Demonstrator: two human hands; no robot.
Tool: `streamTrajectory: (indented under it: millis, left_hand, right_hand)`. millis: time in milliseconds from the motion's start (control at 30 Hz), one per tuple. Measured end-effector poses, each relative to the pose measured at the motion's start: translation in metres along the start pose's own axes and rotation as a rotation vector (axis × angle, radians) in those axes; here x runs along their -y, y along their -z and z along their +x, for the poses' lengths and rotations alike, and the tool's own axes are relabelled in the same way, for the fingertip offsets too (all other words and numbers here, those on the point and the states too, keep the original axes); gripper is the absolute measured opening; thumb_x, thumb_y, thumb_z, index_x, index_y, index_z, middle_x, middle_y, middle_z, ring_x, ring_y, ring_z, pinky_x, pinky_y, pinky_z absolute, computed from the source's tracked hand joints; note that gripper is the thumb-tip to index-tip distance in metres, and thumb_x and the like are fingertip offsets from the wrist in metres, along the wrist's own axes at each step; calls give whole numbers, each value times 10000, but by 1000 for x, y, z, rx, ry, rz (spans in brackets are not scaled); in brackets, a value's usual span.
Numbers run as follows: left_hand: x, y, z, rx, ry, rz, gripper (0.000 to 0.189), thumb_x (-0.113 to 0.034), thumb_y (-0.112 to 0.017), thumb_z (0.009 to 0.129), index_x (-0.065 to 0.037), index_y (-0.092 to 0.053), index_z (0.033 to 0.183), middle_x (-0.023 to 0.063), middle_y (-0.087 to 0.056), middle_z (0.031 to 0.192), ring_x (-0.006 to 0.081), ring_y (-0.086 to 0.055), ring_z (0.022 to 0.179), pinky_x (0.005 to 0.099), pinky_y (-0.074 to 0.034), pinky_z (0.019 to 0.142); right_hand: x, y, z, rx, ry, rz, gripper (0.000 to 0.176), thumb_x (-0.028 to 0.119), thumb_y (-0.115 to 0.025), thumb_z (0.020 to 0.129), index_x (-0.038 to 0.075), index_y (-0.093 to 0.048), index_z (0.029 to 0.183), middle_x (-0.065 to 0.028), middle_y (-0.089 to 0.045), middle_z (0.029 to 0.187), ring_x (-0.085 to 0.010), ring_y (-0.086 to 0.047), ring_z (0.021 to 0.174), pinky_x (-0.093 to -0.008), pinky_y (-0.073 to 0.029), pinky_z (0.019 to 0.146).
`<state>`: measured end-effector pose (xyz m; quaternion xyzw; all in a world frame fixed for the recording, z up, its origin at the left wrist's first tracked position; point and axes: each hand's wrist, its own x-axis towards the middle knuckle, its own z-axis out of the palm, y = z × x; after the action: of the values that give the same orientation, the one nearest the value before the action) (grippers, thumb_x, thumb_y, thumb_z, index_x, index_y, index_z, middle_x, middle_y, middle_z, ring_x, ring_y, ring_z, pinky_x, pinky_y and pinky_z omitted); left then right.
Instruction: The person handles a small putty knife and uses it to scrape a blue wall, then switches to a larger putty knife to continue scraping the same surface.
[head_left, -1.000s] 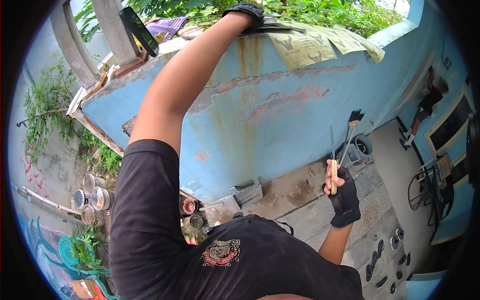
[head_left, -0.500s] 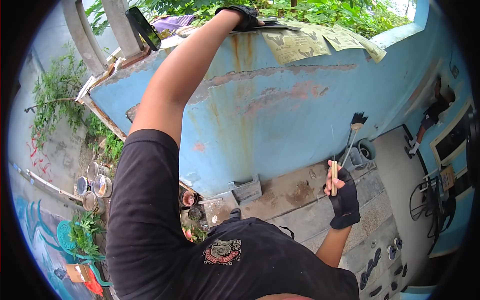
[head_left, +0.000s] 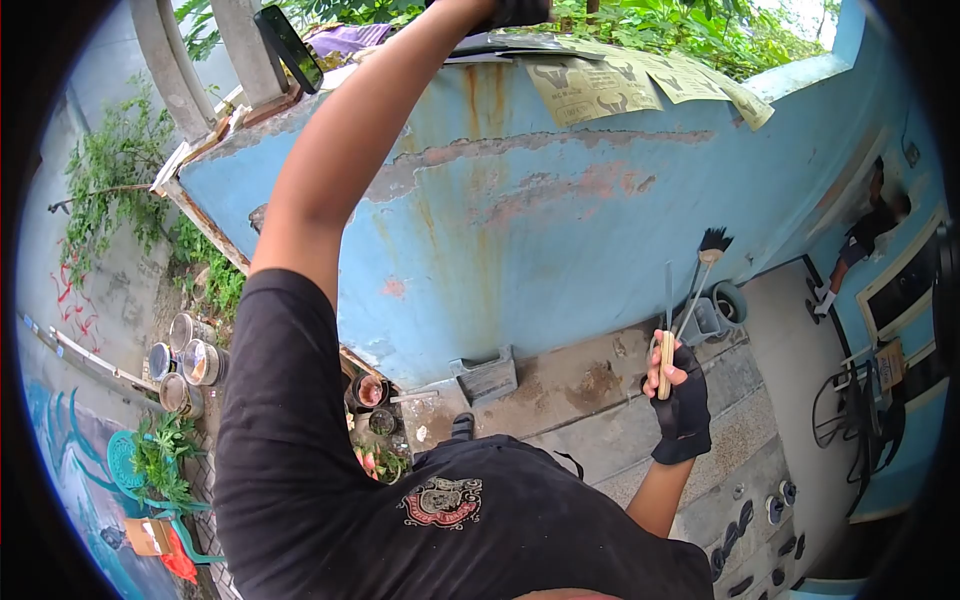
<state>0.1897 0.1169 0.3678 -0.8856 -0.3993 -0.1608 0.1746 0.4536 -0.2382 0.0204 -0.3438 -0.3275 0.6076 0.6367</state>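
My right hand [head_left: 680,390], in a black fingerless glove, is closed around the wooden handle of a scraper [head_left: 666,362]. Its thin metal blade points up and shows nearly edge-on. At the top edge of the view, my left hand [head_left: 515,10], also gloved in black, is partly cut off, and its fingers cannot be made out. Just below it, a dark flat thing [head_left: 490,45] lies on top of the blue wall [head_left: 560,250]. Beside that, yellowish sheets printed with bull heads [head_left: 595,90], apparently sandpaper, hang over the wall's edge.
A phone [head_left: 288,48] leans by the pillars. Below the wall are a grey tray [head_left: 486,378], bins [head_left: 703,318] and a long-handled brush [head_left: 713,243]. Buckets [head_left: 204,362] stand at left. Another person [head_left: 872,228] reaches up to the wall at right. Shoes [head_left: 730,545] lie on the floor.
My left hand has risen off the wall top and partly out of view. My right hand has dropped slightly with the scraper, whose blade now shows more clearly.
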Motion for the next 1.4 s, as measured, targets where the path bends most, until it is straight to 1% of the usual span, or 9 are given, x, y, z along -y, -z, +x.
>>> streamTrajectory:
  millis: [33, 100, 133, 167, 200, 367, 500, 767, 1400]
  left_hand:
    - [-12, -6, -7, 4, 5, 0, 310, -204, -559, 889, -83, -651, 1159, 167, -662, 1155, 338, -640, 1030, 426, -504, 846]
    - [-35, -27, -32, 15, -223, -1089, 314, -266, -584, 917, -109, -644, 1181, 173, -666, 1151, 306, -648, 1020, 431, -501, 854]
    - [-56, -31, -66, 41, -382, -1158, 450, -444, -603, 896, -142, -615, 1228, 186, -647, 1186, 274, -629, 1070, 448, -478, 893]
    - [-82, -30, -107, -44, -381, -1232, 258, -274, -626, 930, -40, -652, 1034, 75, -690, 912, 192, -660, 829, 334, -525, 763]
    - [-101, -47, -145, 26, -350, -1253, 329, -311, -659, 914, -55, -652, 1121, 16, -690, 997, 129, -627, 952, 301, -505, 886]
    - [-188, -146, -292, 257, -652, -1300, 302, -322, -653, 915, -23, -633, 950, 126, -635, 823, 264, -636, 753, 384, -489, 666]
    - [-210, -201, -360, 508, -207, -1247, 290, -308, -620, 929, -18, -622, 922, 119, -616, 779, 255, -631, 737, 386, -481, 665]
    - [-185, -201, -417, 12, 599, -1796, 182, -116, -568, 944, 13, -615, 1064, 42, -662, 838, 101, -610, 764, 271, -506, 715]
    - [-27, -196, -531, -377, 813, -1783, 167, -125, -512, 970, -15, -598, 1061, 88, -631, 800, 155, -591, 733, 283, -476, 692]
  right_hand:
    - [-1, -1, 0, 2, -10, 9, 561, 109, -607, 843, 5, -454, 1373, -39, -532, 929, -118, -509, 665, -279, -441, 580]
    - [-9, -3, 2, 39, -19, 65, 544, 108, -605, 844, 10, -465, 1360, -39, -529, 898, -116, -492, 639, -276, -430, 573]
    - [-13, -3, 2, 75, -15, 116, 526, 108, -603, 845, 16, -476, 1347, -39, -526, 866, -113, -474, 614, -272, -419, 565]
    - [-21, 0, 4, 79, -30, 116, 526, 108, -603, 845, 16, -476, 1347, -39, -526, 866, -113, -474, 614, -272, -419, 565]
    - [-31, 2, 9, 72, -38, 128, 509, 113, -606, 849, 16, -483, 1333, -34, -516, 836, -107, -457, 598, -268, -405, 557]
    - [-56, -19, 19, 25, -84, 123, 423, 136, -568, 919, 16, -491, 1317, -13, -480, 749, -89, -414, 557, -252, -366, 524]
    - [-75, -24, 27, 48, -210, 116, 461, 290, -549, 983, -11, -477, 1325, -4, -485, 706, -90, -429, 510, -251, -369, 507]
    - [-108, -75, 46, 119, -244, -77, 455, 254, -570, 969, -41, -496, 1308, -11, -495, 708, -79, -434, 532, -236, -375, 513]
    - [-192, -223, 34, 48, -210, -208, 362, 107, -600, 913, -20, -480, 1230, -85, -581, 739, -129, -518, 560, -254, -430, 519]
